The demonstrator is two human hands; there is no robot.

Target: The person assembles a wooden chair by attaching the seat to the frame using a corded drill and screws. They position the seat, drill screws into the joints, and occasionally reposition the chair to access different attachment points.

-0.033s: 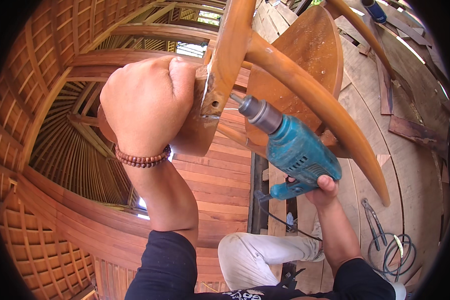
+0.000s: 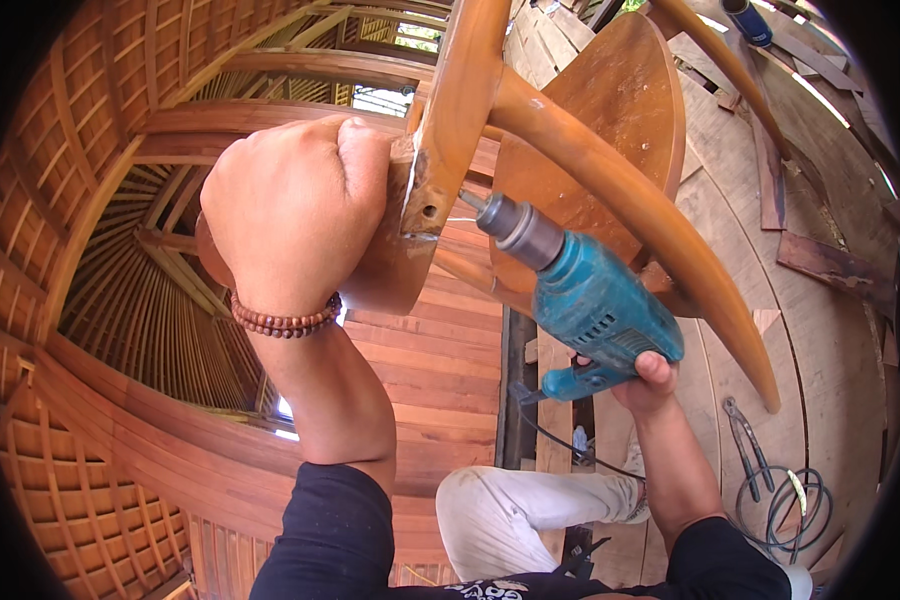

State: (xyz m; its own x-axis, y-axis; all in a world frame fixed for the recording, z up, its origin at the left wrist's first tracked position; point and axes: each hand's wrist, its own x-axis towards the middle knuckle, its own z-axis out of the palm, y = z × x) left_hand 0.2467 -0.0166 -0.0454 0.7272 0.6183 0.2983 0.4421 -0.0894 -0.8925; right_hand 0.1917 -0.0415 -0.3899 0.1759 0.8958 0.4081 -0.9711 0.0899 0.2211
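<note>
My left hand (image 2: 298, 205), a beaded bracelet at its wrist, is closed round a curved wooden piece of a brown wooden chair (image 2: 580, 160). Next to its thumb is a joint (image 2: 420, 195) with a pale line along the seam and a dark round hole in the wood. In my right hand (image 2: 650, 378) is a teal power drill (image 2: 605, 305), pointed up and left. Its bit ends at the edge of the chair's wood, right of the hole; whether it touches cannot be told. The fingers round the drill's handle are mostly hidden.
Pliers (image 2: 745, 445) and a coil of dark cable (image 2: 785, 510) lie on the plank floor (image 2: 720, 230) at the right. Loose wood pieces (image 2: 835, 270) and a blue cylinder (image 2: 748, 22) are farther off. The drill's cord (image 2: 575, 450) runs toward my leg (image 2: 515, 505).
</note>
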